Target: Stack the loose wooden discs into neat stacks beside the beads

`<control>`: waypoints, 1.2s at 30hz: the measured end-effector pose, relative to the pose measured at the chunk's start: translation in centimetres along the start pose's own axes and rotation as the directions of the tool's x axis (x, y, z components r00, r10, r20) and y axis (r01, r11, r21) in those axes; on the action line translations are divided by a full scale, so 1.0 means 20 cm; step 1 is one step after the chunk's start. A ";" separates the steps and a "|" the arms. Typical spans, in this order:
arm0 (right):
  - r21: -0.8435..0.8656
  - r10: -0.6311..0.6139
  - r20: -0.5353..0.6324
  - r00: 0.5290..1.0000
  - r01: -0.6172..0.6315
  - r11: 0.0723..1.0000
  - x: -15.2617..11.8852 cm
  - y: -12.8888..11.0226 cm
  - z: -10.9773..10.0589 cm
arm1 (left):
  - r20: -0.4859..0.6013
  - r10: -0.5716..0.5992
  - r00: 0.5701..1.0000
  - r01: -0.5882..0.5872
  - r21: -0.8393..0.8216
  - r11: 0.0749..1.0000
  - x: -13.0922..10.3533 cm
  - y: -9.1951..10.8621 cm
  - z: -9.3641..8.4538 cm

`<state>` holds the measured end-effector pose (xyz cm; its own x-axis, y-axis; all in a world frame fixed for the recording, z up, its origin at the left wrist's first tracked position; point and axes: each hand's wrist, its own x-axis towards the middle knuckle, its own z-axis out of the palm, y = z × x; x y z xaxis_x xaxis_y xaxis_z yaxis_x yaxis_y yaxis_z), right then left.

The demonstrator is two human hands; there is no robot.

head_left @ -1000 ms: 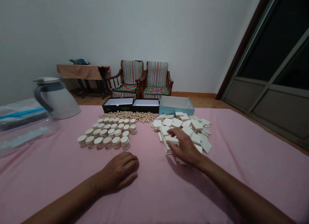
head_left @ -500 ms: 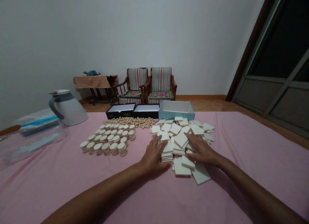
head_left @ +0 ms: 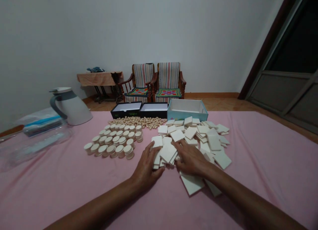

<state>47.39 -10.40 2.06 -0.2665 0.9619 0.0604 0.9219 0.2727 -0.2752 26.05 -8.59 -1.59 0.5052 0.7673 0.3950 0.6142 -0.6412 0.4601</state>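
Observation:
A loose heap of white square tiles (head_left: 214, 139) spreads over the pink cloth. At its near left part, a smaller cluster of tiles (head_left: 168, 152) lies between my two hands. My left hand (head_left: 147, 165) rests against the left side of this cluster, fingers apart and thumb toward the near edge. On the cluster's right side is my right hand (head_left: 190, 157), its fingers spread and touching the tiles. More tiles lie under and beside my right wrist. Neither hand visibly grips a tile.
Stacks of round discs (head_left: 116, 140) stand left of my hands, with small wooden beads (head_left: 139, 121) behind them. Two black trays (head_left: 154, 115) and a light blue box (head_left: 187, 116) line the back. A jug (head_left: 74, 109) and clear plastic packaging (head_left: 44, 144) are at the left.
Both hands have moved left, my right hand further, and they are closer together. Some tiles between them have shifted left, apart from the heap. The camera view has tilted slightly.

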 end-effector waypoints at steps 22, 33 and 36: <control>0.261 -0.269 -0.083 0.960 0.282 0.923 0.16 -0.01 -0.13 | 0.040 -0.024 0.999 0.020 0.094 0.995 -0.11 -0.04 -0.10; -0.155 -0.017 0.030 0.999 0.021 0.988 0.63 0.15 -0.06 | 0.007 0.041 0.999 -0.041 0.137 0.990 -0.13 -0.10 -0.06; -0.153 -0.048 0.053 0.997 0.055 0.987 0.60 0.14 -0.05 | 0.020 0.048 0.999 -0.050 0.145 0.988 -0.13 -0.10 -0.06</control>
<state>46.94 1.95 2.96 -0.3249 0.9455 0.0226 0.9378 0.3251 -0.1215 22.73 -9.40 -2.61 0.5463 0.7358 0.4002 0.6694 -0.6707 0.3195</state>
